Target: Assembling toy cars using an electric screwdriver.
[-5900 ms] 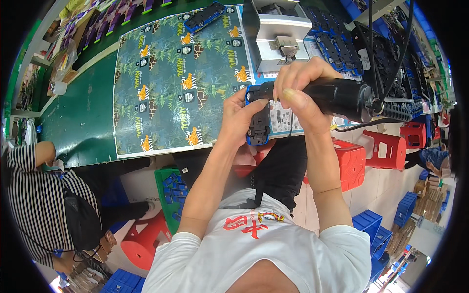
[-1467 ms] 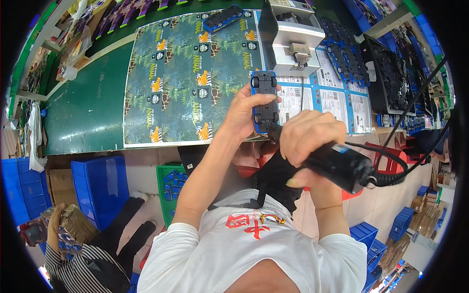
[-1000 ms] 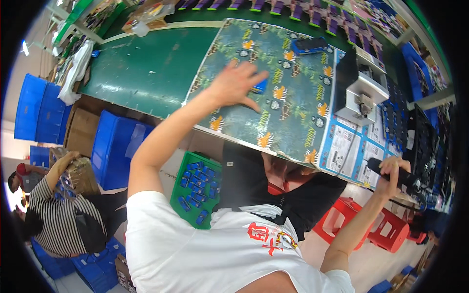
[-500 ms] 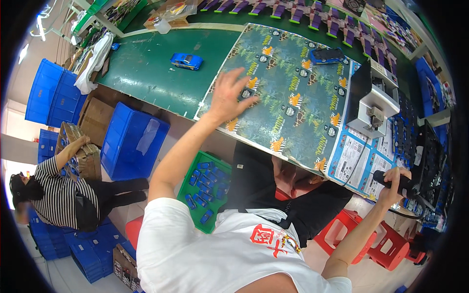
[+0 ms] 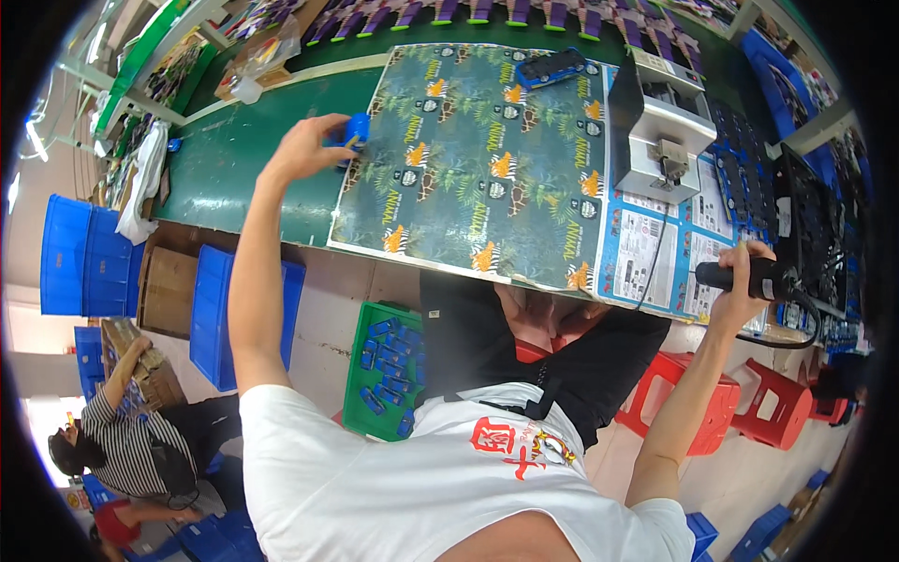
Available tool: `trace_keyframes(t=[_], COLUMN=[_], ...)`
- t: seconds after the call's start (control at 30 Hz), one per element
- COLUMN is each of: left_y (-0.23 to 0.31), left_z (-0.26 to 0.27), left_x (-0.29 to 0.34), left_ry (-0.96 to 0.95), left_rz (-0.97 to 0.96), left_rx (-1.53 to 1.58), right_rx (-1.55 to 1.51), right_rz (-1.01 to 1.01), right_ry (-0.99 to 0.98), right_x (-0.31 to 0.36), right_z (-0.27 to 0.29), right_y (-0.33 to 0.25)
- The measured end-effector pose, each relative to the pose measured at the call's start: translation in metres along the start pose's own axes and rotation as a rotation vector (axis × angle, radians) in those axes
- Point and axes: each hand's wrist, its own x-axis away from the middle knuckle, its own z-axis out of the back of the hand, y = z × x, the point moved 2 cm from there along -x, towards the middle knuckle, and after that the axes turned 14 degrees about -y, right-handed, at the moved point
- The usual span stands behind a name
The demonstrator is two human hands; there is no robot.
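My left hand (image 5: 311, 150) reaches over the green table (image 5: 234, 159) with its fingers closed on a blue toy car (image 5: 358, 129). The car is tipped up by the left edge of an animal-print sheet (image 5: 449, 150). At the right, my right hand (image 5: 743, 286) is wrapped round a black electric screwdriver (image 5: 719, 275) with a cable trailing from it. Far back on the sheet rests another toy car piece (image 5: 551, 68), dark on top with blue edges. A grey and white screw-feeder-like machine (image 5: 667, 140) stands between that piece and my right hand.
Printed white and blue sheets (image 5: 637, 245) lie under the machine. Rows of dark blue car parts (image 5: 744, 187) sit at the right. Below the table edge is a green crate (image 5: 361, 375) of blue cars. Purple parts (image 5: 440, 11) line the back. Red stools (image 5: 698, 403) stand lower right; another person (image 5: 140, 440) works left.
My left hand, spread and empty before, has moved left and closed on the blue car, tipping it up. My right hand keeps hold of the screwdriver. The whole view has shifted.
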Motion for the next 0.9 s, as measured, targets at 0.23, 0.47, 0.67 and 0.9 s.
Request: trace_keyframes(t=[0.23,0.47,0.67,0.9], left_y=[0.129,0.229,0.243,0.249], left_z=[-0.137,-0.207,-0.227,-0.223], left_x=[0.004,0.012,0.009,0.013], left_ry=[-0.298,-0.584,-0.583,-0.519], left_rz=[-0.619,-0.711,-0.586,-0.527], left_rx=[1.341,2.187,2.313,2.266], right_rx=[0.037,0.543,0.202,-0.183], right_rz=[0.117,0.469,-0.024,-0.218], right_ry=[0.163,0.325,-0.352,-0.371], right_x=[0.005,0.058,0.072,0.052], right_z=[-0.02,-0.024,-0.12,-0.169], right_y=[-0.02,-0.049,-0.016,-0.014])
